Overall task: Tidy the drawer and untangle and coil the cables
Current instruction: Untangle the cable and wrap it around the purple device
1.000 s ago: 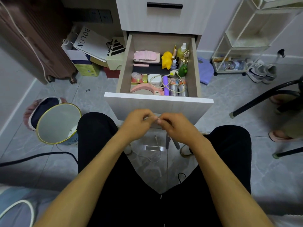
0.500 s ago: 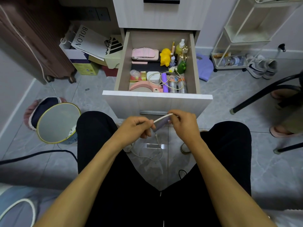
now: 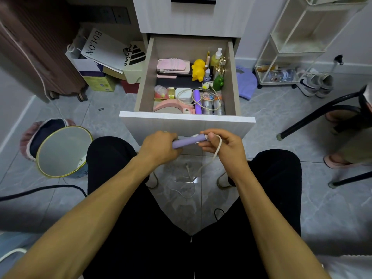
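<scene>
Hands meet just in front of the open drawer (image 3: pixel 187 119), above the person's lap. The left hand (image 3: pixel 159 148) is curled round one end of a purple stick-shaped gadget (image 3: pixel 188 142), which lies nearly level between the two hands. The right hand (image 3: pixel 223 146) pinches the other, white-tipped end between thumb and fingers, and a white cable (image 3: pixel 213 158) loops out from that end, passes over the right fingers and hangs down toward the tiled floor (image 3: pixel 271 121), where its loose length lies in a curve between the knees.

Inside the drawer, a pink case (image 3: pixel 173 66) sits at the back left, with a yellow toy (image 3: pixel 198 69) beside it and small bottles (image 3: pixel 216 57) at the back right. Nearer the front are a white charger (image 3: pixel 184 94), a second purple stick (image 3: pixel 197 101), a tangle of thin cable (image 3: pixel 213 91) and a pink curved piece (image 3: pixel 171 106).

To the left on the floor stands a round bin (image 3: pixel 62 152) with a gold rim; behind it, paper bags (image 3: pixel 104 49) lean against boxes. On the right, a white wire rack (image 3: pixel 291 43) and a pair of shoes (image 3: pixel 314 83).
</scene>
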